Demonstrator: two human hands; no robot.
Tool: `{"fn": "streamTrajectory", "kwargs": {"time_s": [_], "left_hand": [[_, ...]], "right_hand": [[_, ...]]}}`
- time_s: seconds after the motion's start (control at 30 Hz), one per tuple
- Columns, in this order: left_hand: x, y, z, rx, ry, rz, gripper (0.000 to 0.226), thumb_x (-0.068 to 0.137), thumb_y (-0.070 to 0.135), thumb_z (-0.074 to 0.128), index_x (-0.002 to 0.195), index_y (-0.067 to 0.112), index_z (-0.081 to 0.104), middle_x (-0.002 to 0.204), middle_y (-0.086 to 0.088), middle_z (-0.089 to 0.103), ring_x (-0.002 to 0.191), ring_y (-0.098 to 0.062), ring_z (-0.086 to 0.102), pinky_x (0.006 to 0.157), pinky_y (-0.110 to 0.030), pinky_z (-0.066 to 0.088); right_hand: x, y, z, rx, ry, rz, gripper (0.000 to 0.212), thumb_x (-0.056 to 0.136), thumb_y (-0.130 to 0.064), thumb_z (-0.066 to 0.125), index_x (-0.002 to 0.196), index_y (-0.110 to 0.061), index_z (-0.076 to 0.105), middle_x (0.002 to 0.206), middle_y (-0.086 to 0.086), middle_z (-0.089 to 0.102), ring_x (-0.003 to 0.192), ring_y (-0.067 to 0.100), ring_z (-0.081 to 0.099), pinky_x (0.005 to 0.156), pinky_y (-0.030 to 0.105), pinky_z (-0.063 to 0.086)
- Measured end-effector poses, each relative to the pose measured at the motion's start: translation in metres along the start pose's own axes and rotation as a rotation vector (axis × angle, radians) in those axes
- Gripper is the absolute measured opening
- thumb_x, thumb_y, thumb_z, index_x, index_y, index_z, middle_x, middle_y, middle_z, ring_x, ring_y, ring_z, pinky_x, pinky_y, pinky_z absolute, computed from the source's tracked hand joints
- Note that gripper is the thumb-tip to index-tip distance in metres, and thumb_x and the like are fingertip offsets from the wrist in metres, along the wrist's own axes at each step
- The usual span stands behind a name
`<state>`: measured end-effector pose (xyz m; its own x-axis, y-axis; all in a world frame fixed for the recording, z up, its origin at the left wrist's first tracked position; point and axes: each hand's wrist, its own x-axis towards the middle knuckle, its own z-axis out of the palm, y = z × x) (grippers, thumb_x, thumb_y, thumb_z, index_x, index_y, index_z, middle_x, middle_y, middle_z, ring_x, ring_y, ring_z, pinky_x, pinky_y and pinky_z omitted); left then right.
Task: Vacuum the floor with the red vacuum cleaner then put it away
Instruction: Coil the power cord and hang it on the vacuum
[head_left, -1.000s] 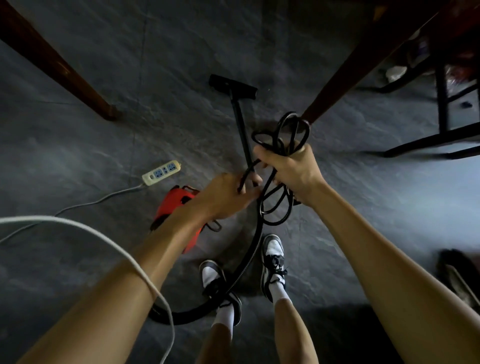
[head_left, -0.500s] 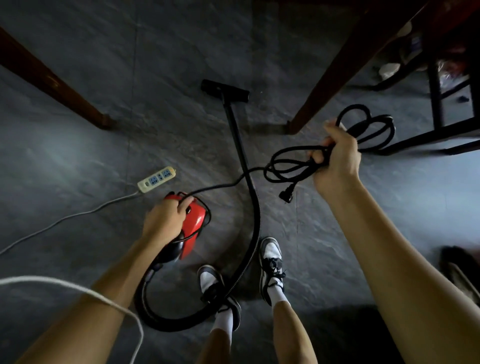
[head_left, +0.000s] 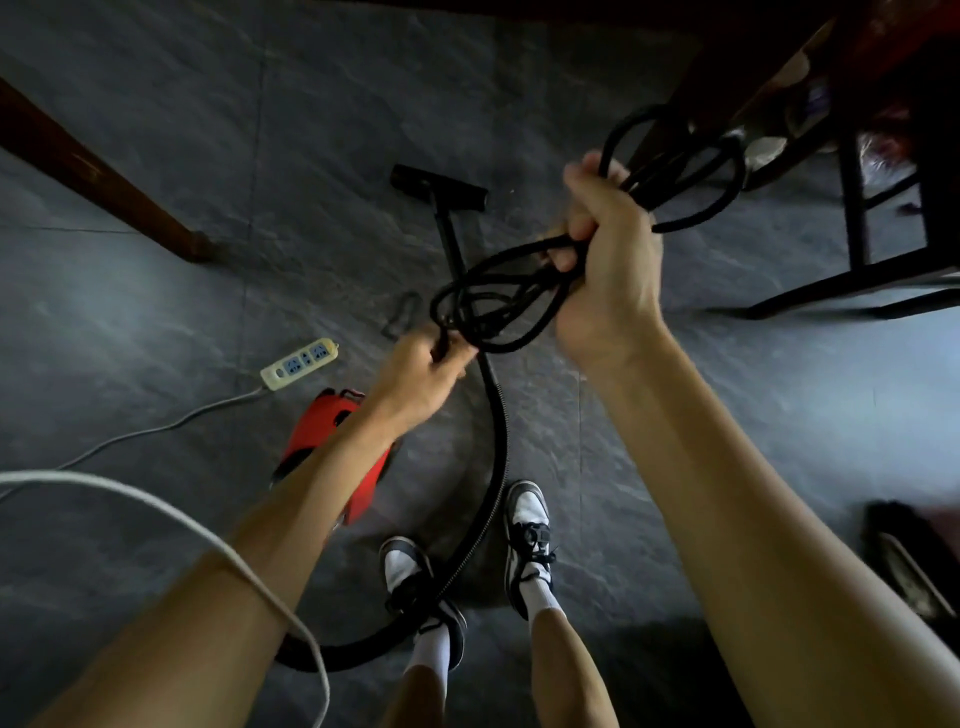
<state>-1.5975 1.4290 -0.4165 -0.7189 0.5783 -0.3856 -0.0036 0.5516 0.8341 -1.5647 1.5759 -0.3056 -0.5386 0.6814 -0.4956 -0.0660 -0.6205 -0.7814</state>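
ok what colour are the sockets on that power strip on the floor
Blue sockets set in a cream power strip; the head view shows it best.

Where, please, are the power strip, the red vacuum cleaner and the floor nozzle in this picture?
power strip (head_left: 300, 364), head view, middle of its socket face.
red vacuum cleaner (head_left: 306, 441), head view, on its red shell.
floor nozzle (head_left: 439, 187), head view, middle of its black bar.

Legend | text, labels, brands, numbers: none legible | I can read no lettering on anything before me
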Motion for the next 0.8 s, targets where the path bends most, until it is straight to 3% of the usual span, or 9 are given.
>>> {"fn": "streamTrajectory", "kwargs": {"time_s": [0.13,0.2,0.27,0.33,0.47,0.53,0.63,0.7,0.8], "left_hand": [[0.009,0.028,-0.031,-0.373,0.052,-0.041,0.033,0.083,0.027,0.063,0.054,0.020,0.049,0.051,0.004,0.045,0.053,-0.010,0.045,0.059,-0.025,0.037],[0.015,0.045,-0.036,-0.584,0.071,-0.040,0.025,0.073,0.028,0.066,0.055,0.017,0.053,0.054,0.000,0.045,0.056,-0.016,0.044,0.058,-0.029,0.035],[0.016,0.061,-0.029,-0.581,0.052,-0.036,0.023,0.068,0.035,0.068,0.057,0.019,0.055,0.057,0.000,0.049,0.061,-0.019,0.049,0.058,-0.030,0.036],[0.011,0.068,-0.023,-0.508,0.027,-0.013,0.021,0.076,0.030,0.069,0.065,0.018,0.056,0.062,0.001,0.050,0.067,-0.015,0.049,0.062,-0.024,0.041],[0.010,0.041,-0.026,0.000,0.039,-0.087,0.020,0.091,0.029,0.057,0.082,0.015,0.068,0.069,-0.001,0.061,0.071,-0.012,0.054,0.062,-0.020,0.040],[0.009,0.027,-0.028,0.086,-0.055,-0.194,0.025,0.093,0.028,0.053,0.075,0.018,0.068,0.079,-0.008,0.067,0.077,-0.017,0.059,0.066,-0.021,0.041],[0.001,0.020,-0.020,0.279,-0.255,-0.197,0.019,0.092,0.024,0.054,0.079,0.016,0.066,0.064,0.001,0.058,0.070,-0.017,0.056,0.050,-0.010,0.034],[-0.007,0.023,-0.015,0.143,-0.238,-0.190,0.009,0.081,0.021,0.065,0.085,0.013,0.062,0.071,0.003,0.060,0.070,-0.011,0.055,0.056,-0.013,0.037],[-0.010,0.032,-0.013,-0.472,-0.195,-0.148,0.029,0.072,0.012,0.071,0.091,0.013,0.050,0.095,0.002,0.060,0.090,-0.001,0.057,0.082,-0.012,0.044]], "right_hand": [[0.030,-0.014,-0.025,0.079,0.212,-0.071,0.014,0.084,-0.004,0.062,0.078,-0.017,0.060,0.058,-0.004,0.046,0.050,0.007,0.042,0.047,0.023,0.037],[0.040,-0.003,-0.042,0.188,0.321,0.048,0.014,0.084,-0.009,0.061,0.074,-0.017,0.055,0.062,-0.002,0.046,0.052,0.011,0.042,0.057,0.027,0.042],[0.041,0.015,-0.054,0.239,0.412,0.189,0.022,0.088,-0.011,0.055,0.069,-0.018,0.048,0.063,-0.002,0.043,0.048,0.012,0.038,0.056,0.025,0.042],[0.035,0.027,-0.058,0.238,0.439,0.268,0.023,0.090,-0.013,0.055,0.069,-0.020,0.049,0.061,-0.004,0.043,0.046,0.011,0.038,0.056,0.024,0.040],[0.024,0.025,-0.055,0.148,0.446,0.185,0.011,0.087,-0.008,0.062,0.080,-0.017,0.061,0.058,-0.005,0.048,0.049,0.007,0.041,0.049,0.021,0.038],[0.022,0.018,-0.051,0.093,0.379,0.112,0.013,0.086,-0.006,0.061,0.077,-0.017,0.060,0.055,-0.006,0.047,0.049,0.007,0.042,0.047,0.021,0.037],[0.018,0.010,-0.038,0.037,0.291,0.064,0.009,0.086,-0.008,0.061,0.082,-0.016,0.059,0.051,-0.005,0.046,0.048,0.009,0.047,0.048,0.022,0.039],[0.015,0.004,-0.028,0.028,0.251,0.051,0.006,0.087,-0.010,0.062,0.086,-0.016,0.060,0.050,-0.005,0.045,0.047,0.009,0.048,0.050,0.022,0.040],[0.013,-0.005,-0.021,0.144,0.199,0.067,0.009,0.089,-0.012,0.060,0.085,-0.020,0.059,0.052,-0.008,0.041,0.046,0.006,0.044,0.053,0.022,0.039]]}}
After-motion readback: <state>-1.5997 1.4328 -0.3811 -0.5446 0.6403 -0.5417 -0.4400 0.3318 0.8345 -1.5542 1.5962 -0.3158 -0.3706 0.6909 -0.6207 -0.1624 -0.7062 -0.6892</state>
